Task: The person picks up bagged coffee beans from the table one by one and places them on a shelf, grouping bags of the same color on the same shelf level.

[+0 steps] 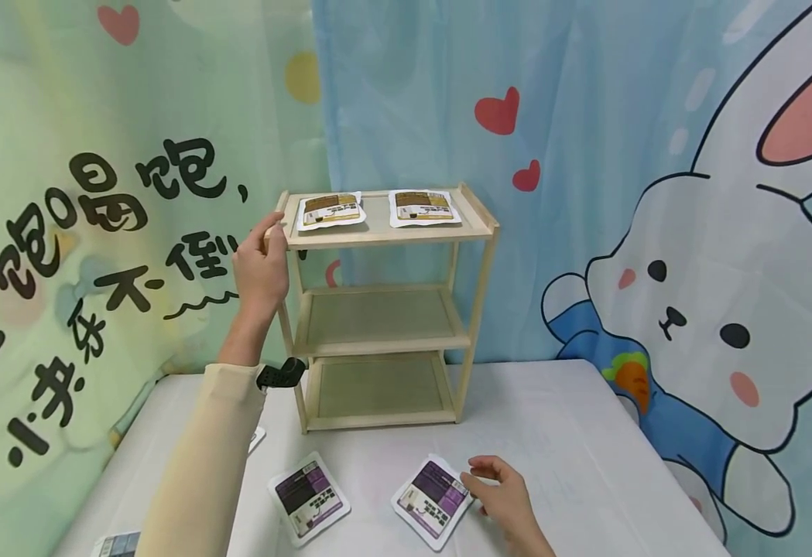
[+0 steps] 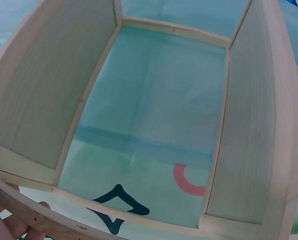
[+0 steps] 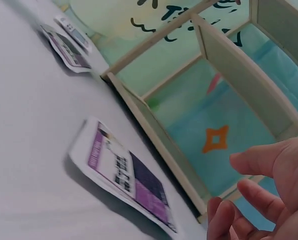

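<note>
My left hand (image 1: 262,267) grips the upper left corner of a three-tier wooden shelf (image 1: 386,238). In the left wrist view its fingers (image 2: 19,225) show behind a wooden rail at the lower left. Over the right edge of a white and purple packet (image 1: 433,501) hovers my right hand (image 1: 506,499), fingers loosely bent and holding nothing. The right wrist view has that packet (image 3: 124,177) lying flat, with a gap between it and the fingers (image 3: 254,162). A second purple packet (image 1: 310,499) lies to its left on the white table.
Two white and gold packets (image 1: 331,211) (image 1: 424,208) lie on the top tier. The middle tier (image 1: 381,317) and bottom tier (image 1: 381,387) sit below. Another packet (image 1: 116,545) is cut off at the lower left, and a small white edge peeks out beside the left sleeve. Printed curtains (image 1: 433,77) hang behind.
</note>
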A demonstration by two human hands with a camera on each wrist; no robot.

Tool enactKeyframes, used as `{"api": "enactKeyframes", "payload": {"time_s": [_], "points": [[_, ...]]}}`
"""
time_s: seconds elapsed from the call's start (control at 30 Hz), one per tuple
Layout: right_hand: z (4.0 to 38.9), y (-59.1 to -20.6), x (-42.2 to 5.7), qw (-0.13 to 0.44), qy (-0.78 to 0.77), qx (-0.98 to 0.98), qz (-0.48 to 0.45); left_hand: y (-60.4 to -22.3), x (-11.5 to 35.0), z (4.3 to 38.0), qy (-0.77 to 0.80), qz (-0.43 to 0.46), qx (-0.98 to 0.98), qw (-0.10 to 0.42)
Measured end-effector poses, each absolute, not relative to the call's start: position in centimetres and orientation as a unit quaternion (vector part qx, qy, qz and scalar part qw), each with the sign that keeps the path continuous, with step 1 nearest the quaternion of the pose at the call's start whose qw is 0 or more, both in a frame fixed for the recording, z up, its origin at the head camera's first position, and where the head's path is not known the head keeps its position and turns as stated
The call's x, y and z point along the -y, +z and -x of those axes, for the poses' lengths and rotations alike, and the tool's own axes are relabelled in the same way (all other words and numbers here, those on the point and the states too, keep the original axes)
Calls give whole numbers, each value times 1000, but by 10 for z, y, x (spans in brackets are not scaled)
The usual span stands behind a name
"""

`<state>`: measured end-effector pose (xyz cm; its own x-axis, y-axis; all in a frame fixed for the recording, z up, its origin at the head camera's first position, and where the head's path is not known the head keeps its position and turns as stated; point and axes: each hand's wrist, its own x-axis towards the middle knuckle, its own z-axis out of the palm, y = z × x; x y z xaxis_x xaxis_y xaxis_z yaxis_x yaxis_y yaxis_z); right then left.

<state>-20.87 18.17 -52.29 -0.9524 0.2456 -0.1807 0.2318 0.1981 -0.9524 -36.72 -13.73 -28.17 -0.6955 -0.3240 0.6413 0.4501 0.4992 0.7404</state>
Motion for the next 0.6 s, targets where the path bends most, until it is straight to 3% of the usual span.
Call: {"api": "enactKeyframes", "payload": {"time_s": [0.27, 0.6], "points": [[205, -530, -167, 5, 576, 799, 174, -279, 138, 366, -494, 46, 772, 397], [206, -545, -162, 49, 432, 893, 115, -282, 136, 366, -494, 43, 771, 399]]}}
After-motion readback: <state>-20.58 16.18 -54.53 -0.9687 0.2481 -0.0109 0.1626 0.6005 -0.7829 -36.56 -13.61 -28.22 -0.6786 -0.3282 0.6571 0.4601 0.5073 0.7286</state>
